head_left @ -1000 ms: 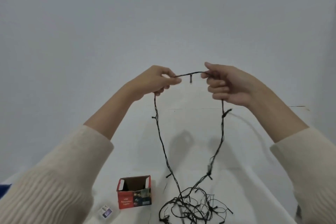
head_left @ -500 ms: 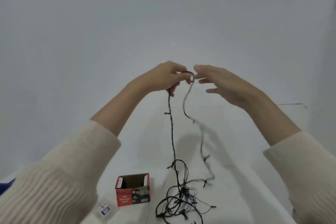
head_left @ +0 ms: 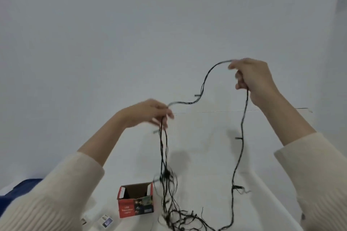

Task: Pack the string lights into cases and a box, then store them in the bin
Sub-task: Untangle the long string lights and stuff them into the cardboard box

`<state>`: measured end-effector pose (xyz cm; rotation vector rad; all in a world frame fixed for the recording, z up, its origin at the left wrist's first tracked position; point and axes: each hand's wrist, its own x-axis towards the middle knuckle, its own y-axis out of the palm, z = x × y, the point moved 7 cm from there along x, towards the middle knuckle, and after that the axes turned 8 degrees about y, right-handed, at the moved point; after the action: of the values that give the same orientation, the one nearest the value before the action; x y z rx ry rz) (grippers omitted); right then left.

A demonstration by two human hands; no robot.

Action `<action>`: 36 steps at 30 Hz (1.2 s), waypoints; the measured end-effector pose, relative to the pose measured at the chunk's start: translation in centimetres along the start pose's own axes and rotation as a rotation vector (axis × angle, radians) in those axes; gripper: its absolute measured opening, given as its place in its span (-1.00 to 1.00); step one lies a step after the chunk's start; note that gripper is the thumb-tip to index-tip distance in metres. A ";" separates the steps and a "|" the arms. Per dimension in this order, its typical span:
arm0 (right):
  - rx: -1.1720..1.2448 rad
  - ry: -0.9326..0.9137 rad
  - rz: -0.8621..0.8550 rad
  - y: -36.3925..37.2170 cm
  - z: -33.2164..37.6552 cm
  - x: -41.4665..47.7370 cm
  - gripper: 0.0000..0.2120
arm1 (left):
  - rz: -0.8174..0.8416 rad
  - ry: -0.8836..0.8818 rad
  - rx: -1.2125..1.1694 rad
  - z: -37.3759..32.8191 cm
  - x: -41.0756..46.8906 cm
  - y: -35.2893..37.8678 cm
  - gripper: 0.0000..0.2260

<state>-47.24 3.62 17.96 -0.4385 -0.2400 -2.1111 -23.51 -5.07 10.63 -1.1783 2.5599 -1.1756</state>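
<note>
Dark thin cord, looks like a twisted pair: the lights (head_left: 203, 82) are mid-coil, nothing packed yet

- left hand (head_left: 150, 114): fingers curled round a bunch of hanging strands, held low over the table (head_left: 206, 155); blurred, so I can't tell the exact finger lay
- right hand (head_left: 251, 77): raised higher and off to the side, thumb and forefinger pinching the cord, other fingers loosely curled; one strand drops from under the palm to the table
- a slack S-shaped span of cord runs between the two hands
- the rest of the string lies as a loose tangle (head_left: 180, 219) at the near table edge, just beside the box (head_left: 135, 199)

Step, my read: gathering the string into loops in the left hand, sized for the box. The next move calls for bringing the right-hand span across and laying it in as another loop of equal length, feeding slowly. The tangle could snag or lift in a clump

Materials:
- cord limp, no memory, with a stubby bulb (head_left: 238, 138) jutting sideways every so often; these will catch on each other
- box is red printed card, brown inside, flaps open, upright
- table white and matte
- sleeves (head_left: 56, 193) cream ribbed knit
- small printed packs (head_left: 107, 221) left of the box, too small to read
- no cases or bin in view
</note>
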 end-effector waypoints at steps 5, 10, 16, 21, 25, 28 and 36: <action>-0.575 -0.041 0.365 4.8 -0.1 -2.3 -0.42 | -0.149 0.223 0.334 -8.6 1.4 -2.4 -0.79; -0.239 0.072 0.646 7.9 0.0 -4.0 -0.72 | -0.327 0.308 0.455 -11.1 1.5 -2.7 -0.82; -0.045 0.037 0.382 5.2 0.3 -2.3 -0.77 | 0.018 0.157 0.132 -3.8 0.5 1.8 -0.84; 0.246 0.023 0.257 4.4 0.3 -2.2 -0.77 | 0.154 0.098 0.027 -1.0 -0.2 4.2 -0.82; 0.206 -0.011 0.166 3.0 0.3 -1.8 -0.77 | -0.096 0.125 -0.244 -0.2 -0.7 1.6 -0.84; 0.118 -0.026 0.231 3.5 0.1 -1.9 -0.77 | -0.221 0.170 -0.451 -1.1 -0.8 0.1 -0.91; -0.111 0.087 0.414 5.3 -0.9 -2.5 -0.77 | -0.295 0.196 -0.323 -3.0 -0.5 -0.2 -0.91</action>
<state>-41.74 2.39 16.12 -0.4195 0.0205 -1.7355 -24.13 -2.94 12.75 -1.6323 2.8792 -0.9920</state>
